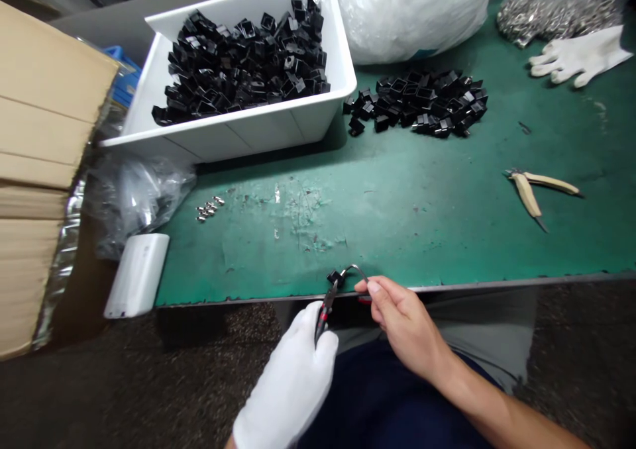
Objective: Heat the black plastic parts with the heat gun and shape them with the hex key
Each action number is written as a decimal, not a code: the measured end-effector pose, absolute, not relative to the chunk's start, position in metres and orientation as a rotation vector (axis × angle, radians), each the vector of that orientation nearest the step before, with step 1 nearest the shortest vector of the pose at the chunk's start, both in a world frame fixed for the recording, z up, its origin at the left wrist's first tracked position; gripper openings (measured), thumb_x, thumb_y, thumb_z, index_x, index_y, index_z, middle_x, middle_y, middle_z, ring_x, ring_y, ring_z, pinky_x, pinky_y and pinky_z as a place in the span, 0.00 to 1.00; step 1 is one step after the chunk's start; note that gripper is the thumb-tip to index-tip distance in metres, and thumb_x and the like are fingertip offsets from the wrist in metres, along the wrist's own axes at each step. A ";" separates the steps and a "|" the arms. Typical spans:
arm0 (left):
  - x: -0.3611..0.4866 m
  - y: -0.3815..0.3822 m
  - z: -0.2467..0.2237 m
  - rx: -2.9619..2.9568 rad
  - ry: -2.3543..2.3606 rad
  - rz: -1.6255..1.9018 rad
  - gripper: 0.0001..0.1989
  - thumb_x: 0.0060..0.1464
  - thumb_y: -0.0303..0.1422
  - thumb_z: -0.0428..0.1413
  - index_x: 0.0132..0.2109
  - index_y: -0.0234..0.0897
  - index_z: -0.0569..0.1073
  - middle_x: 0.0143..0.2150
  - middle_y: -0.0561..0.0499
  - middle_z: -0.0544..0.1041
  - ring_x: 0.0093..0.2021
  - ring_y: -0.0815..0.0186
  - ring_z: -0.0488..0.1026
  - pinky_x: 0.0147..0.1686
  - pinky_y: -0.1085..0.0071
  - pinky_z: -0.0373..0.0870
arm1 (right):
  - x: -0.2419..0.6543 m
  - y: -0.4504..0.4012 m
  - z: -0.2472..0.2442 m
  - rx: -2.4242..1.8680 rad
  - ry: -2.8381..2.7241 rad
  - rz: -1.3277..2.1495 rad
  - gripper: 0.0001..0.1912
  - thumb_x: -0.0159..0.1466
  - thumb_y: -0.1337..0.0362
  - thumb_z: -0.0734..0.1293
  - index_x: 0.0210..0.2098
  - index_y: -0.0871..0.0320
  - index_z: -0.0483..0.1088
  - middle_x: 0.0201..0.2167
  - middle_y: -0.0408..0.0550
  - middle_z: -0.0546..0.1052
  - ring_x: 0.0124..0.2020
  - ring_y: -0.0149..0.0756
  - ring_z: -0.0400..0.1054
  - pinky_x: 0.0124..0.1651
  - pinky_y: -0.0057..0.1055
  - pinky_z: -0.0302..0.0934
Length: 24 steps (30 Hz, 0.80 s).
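Observation:
My left hand [293,373], in a white glove, is closed around the handles of a pair of pliers [325,310]. At the jaws, near the table's front edge, sits a small black plastic part [334,277]. My bare right hand [400,316] pinches a thin bent metal rod [356,268], like a hex key, whose far end curves over to the black part. Whether the jaws grip the part itself or metal on it is too small to tell.
A white bin [228,128] of black parts stands at the back left, beside a loose pile [422,101] of them. Several small metal fittings [209,209] lie left. Cream-handled cutters [529,191] and a white glove [579,57] lie right. A cardboard box [44,171] flanks the left.

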<state>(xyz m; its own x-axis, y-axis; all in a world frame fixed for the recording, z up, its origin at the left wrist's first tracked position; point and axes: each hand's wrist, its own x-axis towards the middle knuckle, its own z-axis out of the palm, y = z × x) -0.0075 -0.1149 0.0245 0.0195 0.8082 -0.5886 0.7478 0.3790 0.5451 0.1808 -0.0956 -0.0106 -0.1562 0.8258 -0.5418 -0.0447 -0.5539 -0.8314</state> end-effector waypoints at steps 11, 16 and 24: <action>-0.017 -0.112 0.025 1.252 1.591 0.146 0.24 0.64 0.33 0.47 0.65 0.38 0.67 0.66 0.41 0.70 0.65 0.55 0.67 0.66 0.56 0.60 | 0.187 -0.081 -0.003 -1.303 -0.482 2.137 0.18 0.71 0.50 0.61 0.42 0.59 0.70 0.17 0.29 0.54 0.15 0.22 0.37 0.17 0.23 0.32; -0.023 -0.115 0.025 1.316 1.594 0.094 0.25 0.63 0.33 0.48 0.66 0.38 0.66 0.67 0.41 0.69 0.67 0.56 0.65 0.68 0.55 0.56 | 0.187 -0.078 0.002 -1.285 -0.457 2.202 0.17 0.71 0.52 0.61 0.41 0.59 0.70 0.17 0.29 0.54 0.16 0.22 0.36 0.17 0.23 0.31; -0.027 -0.112 0.016 1.390 1.524 0.141 0.22 0.63 0.33 0.49 0.63 0.39 0.68 0.64 0.42 0.71 0.63 0.57 0.68 0.65 0.59 0.60 | 0.188 -0.074 0.011 -1.310 -0.595 2.213 0.17 0.73 0.53 0.59 0.41 0.60 0.71 0.17 0.30 0.53 0.16 0.22 0.37 0.17 0.23 0.33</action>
<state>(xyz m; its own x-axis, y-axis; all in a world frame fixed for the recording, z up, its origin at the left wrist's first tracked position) -0.0275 -0.1121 0.0157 0.1909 0.7919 -0.5800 0.6718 0.3254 0.6655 0.1875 -0.0743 0.0107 -0.4140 0.6135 -0.6725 -0.1934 -0.7812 -0.5936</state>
